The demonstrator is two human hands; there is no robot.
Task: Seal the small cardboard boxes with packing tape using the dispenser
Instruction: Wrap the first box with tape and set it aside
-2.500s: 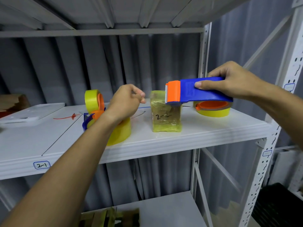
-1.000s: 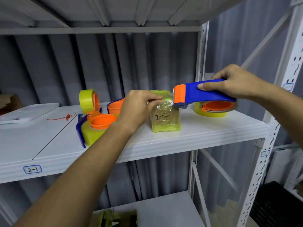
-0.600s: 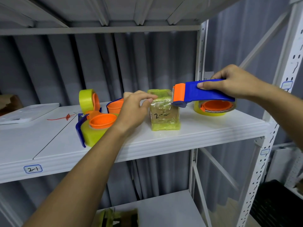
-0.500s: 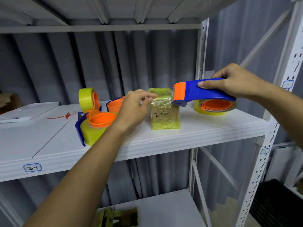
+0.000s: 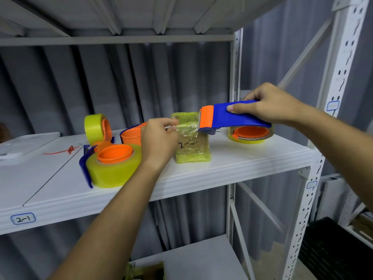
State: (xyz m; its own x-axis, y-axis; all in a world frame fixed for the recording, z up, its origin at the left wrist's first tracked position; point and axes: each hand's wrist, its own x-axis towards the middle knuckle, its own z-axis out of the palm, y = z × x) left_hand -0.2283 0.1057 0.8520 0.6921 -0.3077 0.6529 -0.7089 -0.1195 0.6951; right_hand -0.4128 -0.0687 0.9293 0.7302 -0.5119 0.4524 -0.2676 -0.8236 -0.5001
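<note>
Box (image 5: 191, 146) between hands, dispenser (image 5: 232, 118) above

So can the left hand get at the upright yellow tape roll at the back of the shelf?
Probably yes: the upright roll stands uncovered, but the left hand is pinching tape.

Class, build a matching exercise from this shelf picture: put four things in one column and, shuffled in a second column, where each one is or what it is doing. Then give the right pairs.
Column 1
1. right hand
2. left hand
3. small box
4. red tie

Column 2
A. stands on the shelf, wrapped in yellowish tape
B. lies flat near the shelf's left end
C. grips the blue dispenser
D. pinches the tape end at the box

Pairs: 1-C, 2-D, 3-A, 4-B
</note>
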